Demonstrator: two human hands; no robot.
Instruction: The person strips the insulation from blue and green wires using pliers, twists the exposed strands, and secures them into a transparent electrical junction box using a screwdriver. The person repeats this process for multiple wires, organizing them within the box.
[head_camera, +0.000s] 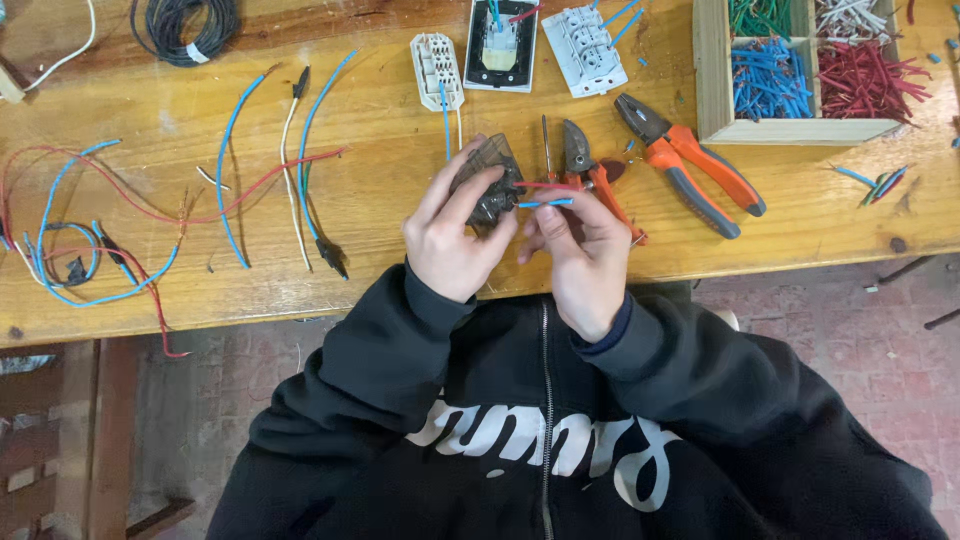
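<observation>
Smoky switch module sits gripped in the left hand, steadied while the right hand fingertips pinch a blue wire at its side.

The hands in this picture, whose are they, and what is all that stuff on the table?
The camera sits on a person's head and looks down, so you see their own two hands. The left hand holds a small dark see-through plastic switch part. The right hand pinches short red and blue wires against it. On the wooden workbench lie orange-handled pliers, loose long blue, red and white wires, white switch pieces and a wooden box of cut coloured wires.
</observation>
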